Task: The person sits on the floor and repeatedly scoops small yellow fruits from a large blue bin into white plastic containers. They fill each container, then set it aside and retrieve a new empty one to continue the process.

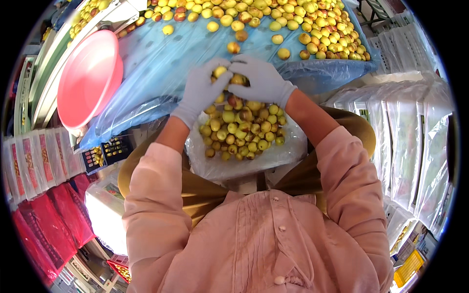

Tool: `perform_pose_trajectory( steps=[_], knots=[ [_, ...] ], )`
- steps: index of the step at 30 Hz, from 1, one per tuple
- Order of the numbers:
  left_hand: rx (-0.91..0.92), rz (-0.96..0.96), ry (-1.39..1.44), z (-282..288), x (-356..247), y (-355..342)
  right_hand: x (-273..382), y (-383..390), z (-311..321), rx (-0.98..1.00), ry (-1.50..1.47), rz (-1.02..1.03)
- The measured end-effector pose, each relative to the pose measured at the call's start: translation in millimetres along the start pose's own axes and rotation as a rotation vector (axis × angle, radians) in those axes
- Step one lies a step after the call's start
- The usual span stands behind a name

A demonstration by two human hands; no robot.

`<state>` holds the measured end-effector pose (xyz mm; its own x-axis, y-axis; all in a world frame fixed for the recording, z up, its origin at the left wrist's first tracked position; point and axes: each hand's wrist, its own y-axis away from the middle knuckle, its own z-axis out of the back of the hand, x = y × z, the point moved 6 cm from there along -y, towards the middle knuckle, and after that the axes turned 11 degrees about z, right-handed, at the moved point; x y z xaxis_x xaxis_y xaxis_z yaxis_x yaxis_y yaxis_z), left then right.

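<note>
My left hand [201, 92], in a pale glove, curls around yellow-green jujubes [220, 72] at the front edge of the blue plastic sheet [190, 46]. My right hand [264, 80], gloved the same way, cups browner jujubes [238, 79] beside it, and the fingertips of both hands come close together. Right below them, between my knees, a container lined with clear plastic [220, 168] holds a heap of jujubes [242, 132]. Some fruit shows in the gap between my palms and that heap. My fingers partly hide how many jujubes are held.
Many loose jujubes [332, 36] cover the far and right parts of the sheet. A pink basin [90, 78] stands at the left. Plastic-wrapped stacks [400, 141] rise on the right, with more wrapped boxes [44, 156] on the left. A dark tray [117, 147] sits under the sheet's left edge.
</note>
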<state>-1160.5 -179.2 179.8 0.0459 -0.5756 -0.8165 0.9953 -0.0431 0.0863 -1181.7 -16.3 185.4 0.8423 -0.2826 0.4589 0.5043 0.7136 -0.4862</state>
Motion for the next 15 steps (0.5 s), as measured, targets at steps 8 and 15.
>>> perform_pose_trajectory(
  steps=[8, 15],
  knots=[
    [0.048, -0.328, -0.591, -81, 24, 154, 44, 135, -55, 0.402, 0.22, -0.007],
    [0.097, -0.178, -0.935, -78, 87, 133, 12, 129, -26, 0.534, 0.219, -0.229]
  ],
)
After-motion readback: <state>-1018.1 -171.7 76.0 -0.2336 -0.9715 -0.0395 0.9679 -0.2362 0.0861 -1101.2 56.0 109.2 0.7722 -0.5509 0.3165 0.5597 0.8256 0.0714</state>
